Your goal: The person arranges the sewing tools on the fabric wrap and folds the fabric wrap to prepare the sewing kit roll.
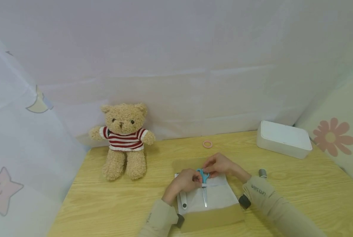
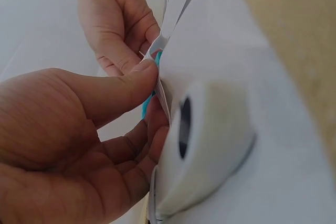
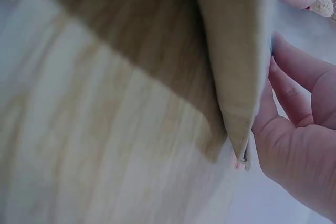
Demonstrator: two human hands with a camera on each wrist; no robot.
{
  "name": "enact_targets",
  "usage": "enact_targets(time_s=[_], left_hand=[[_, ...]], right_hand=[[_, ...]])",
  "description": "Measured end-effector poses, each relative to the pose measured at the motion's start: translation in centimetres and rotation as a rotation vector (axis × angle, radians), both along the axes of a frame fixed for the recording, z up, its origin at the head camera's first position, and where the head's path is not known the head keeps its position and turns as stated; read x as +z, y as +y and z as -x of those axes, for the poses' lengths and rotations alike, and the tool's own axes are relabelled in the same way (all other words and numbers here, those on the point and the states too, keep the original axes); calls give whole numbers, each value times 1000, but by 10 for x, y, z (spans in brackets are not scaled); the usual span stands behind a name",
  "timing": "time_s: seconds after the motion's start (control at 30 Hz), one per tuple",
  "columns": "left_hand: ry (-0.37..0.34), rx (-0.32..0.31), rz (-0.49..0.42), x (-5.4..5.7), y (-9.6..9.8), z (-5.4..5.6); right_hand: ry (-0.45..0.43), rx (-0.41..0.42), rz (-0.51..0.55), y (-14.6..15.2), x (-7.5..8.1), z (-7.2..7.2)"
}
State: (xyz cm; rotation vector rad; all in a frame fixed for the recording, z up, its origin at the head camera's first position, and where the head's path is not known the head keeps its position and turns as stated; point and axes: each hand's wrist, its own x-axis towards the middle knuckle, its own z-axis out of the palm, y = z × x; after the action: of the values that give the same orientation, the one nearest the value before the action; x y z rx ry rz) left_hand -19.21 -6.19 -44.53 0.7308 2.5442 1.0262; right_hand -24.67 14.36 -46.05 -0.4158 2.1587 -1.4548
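Blue-handled scissors (image 1: 205,177) lie blades toward me on a white sheet (image 1: 223,199) with a brown backing (image 1: 213,220). A white strap (image 1: 204,185) crosses them just below the handles. My left hand (image 1: 188,180) pinches that strap between thumb and fingers, seen close in the left wrist view beside the blue handle (image 2: 145,108). From the far right side, my right hand (image 1: 219,164) grips at the handle loops with thumb and fingertips. Left of the scissors, partly under my left hand, lies a white rounded stick-like object (image 1: 183,199) with a dark round spot at its end.
A teddy bear (image 1: 123,141) in a striped sweater sits at the back left of the wooden table (image 1: 105,200). Behind the sheet lies a pink ring (image 1: 207,144). A grey thread spool (image 1: 263,173) stands to the right, with a white box (image 1: 284,140) at the back right.
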Motion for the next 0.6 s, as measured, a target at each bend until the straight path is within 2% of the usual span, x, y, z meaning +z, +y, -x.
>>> enact_targets(time_s=[0.37, 0.6], left_hand=[[13, 15, 12, -2, 1, 0], [39, 16, 34, -5, 2, 1]], right_hand=[[-13, 60, 19, 2, 5, -5], [21, 92, 1, 1, 5, -4]])
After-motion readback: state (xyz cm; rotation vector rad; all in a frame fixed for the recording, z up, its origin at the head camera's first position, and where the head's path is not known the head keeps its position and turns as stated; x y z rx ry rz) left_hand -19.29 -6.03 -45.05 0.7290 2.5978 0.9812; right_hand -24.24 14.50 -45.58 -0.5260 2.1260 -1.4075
